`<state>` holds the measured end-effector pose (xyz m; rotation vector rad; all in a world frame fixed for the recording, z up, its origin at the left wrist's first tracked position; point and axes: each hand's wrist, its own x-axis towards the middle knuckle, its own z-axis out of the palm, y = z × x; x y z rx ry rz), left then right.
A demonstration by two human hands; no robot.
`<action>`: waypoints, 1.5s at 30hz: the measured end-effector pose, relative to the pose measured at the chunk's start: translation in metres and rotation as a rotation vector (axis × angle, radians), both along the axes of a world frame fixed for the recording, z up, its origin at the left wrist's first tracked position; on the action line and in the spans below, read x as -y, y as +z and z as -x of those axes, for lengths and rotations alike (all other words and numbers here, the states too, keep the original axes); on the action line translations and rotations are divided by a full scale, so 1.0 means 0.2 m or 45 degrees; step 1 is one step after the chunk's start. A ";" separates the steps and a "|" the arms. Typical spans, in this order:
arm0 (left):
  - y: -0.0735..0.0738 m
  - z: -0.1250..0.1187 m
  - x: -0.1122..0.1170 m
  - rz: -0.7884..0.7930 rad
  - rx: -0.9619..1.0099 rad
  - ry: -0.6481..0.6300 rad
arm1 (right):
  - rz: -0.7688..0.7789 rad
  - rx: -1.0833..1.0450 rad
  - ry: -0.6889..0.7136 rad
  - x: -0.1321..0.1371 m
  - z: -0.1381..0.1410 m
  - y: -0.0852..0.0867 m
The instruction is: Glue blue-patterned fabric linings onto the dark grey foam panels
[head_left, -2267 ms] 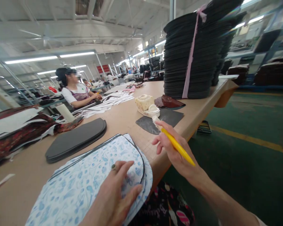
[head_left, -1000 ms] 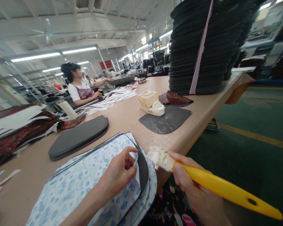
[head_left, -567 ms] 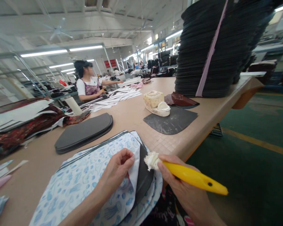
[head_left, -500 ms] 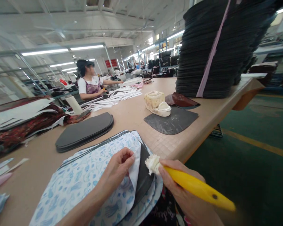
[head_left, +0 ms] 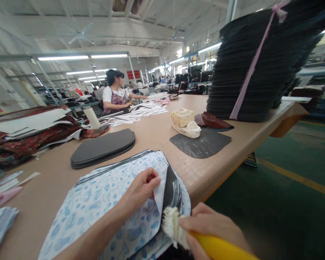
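My left hand pinches the right edge of the top fabric piece, white with blue sea-creature print, and holds it folded back. Under the lifted edge shows a dark grey panel with white streaks near its right border. My right hand is closed around the yellow handle of a brush. Its pale, clotted bristles touch or lie just over the dark panel's lower right part. More printed and dark layers lie stacked beneath. The handle's far end is out of view.
Beyond the pile lie stacked grey panels. A cream-coloured block-like container with white paste stands on a grey sheet. A tall tied black stack rises at right. Across the table sits a co-worker; fabric scraps lie at left.
My right hand has brought the brush down toward me along the dark panel, and white streaks now show there. My left hand keeps its pinch on the fabric. The view has shifted slightly.
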<state>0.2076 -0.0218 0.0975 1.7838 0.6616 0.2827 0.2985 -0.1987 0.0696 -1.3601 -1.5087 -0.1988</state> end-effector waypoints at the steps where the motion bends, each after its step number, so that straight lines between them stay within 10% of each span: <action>1: 0.00 0.00 0.00 -0.011 -0.001 0.002 | -0.008 -0.066 -0.036 0.00 -0.04 0.01; 8: 0.04 0.02 0.02 -0.033 -0.062 -0.212 | -0.061 -0.346 -0.533 0.08 -0.27 0.04; 12: 0.05 0.06 0.08 -0.586 -0.057 -0.378 | -0.159 -0.488 -0.654 0.09 -0.27 0.04; 18: 0.01 0.09 0.13 -1.300 -0.193 -0.571 | -0.164 -0.566 -0.619 0.07 -0.25 0.02; 30: 0.10 0.10 0.15 -1.453 -0.480 -0.877 | -0.157 -0.595 -0.613 0.08 -0.27 -0.02; 34: 0.18 0.23 0.13 -1.655 -0.339 -0.618 | -0.131 -0.710 -0.407 0.09 -0.26 -0.01; 45: -0.22 0.54 0.10 -2.354 -0.215 -0.353 | 0.212 0.189 0.109 -0.15 -0.05 -0.07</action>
